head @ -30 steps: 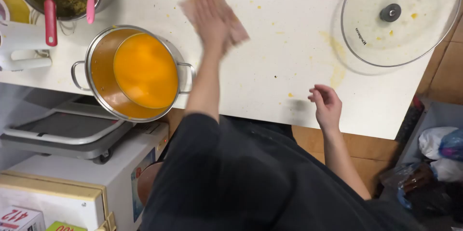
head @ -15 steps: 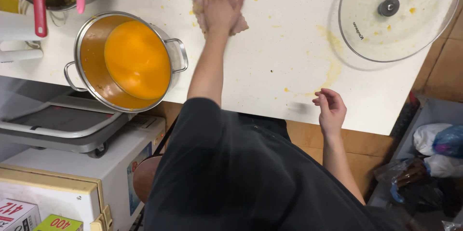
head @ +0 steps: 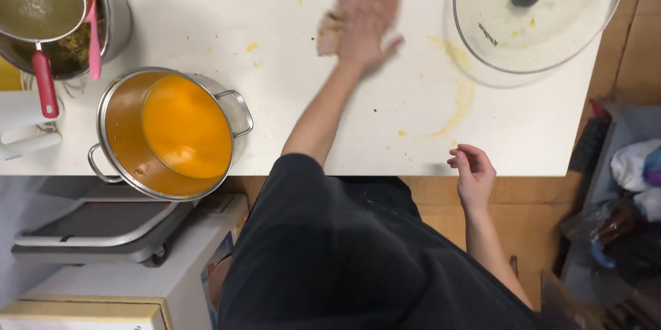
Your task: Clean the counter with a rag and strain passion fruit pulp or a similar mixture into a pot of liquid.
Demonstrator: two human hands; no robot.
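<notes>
The white surface (head: 206, 20) is streaked with orange splashes. To the left of the grip, near the edge, a steel pot of orange soup (head: 169, 133) stands; to its right lies a glass lid (head: 537, 9). A brownish cloth (head: 330, 30) is pressed flat under the left hand (head: 368, 20). The right hand (head: 471, 171) is held loosely curled, empty, at the edge. A wide swipe could likely knock the lid or smear the spills.

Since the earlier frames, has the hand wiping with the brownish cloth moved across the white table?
Yes. The left hand with the brownish cloth has swept toward the round glass lid, away from the steel pot of orange soup.
</notes>
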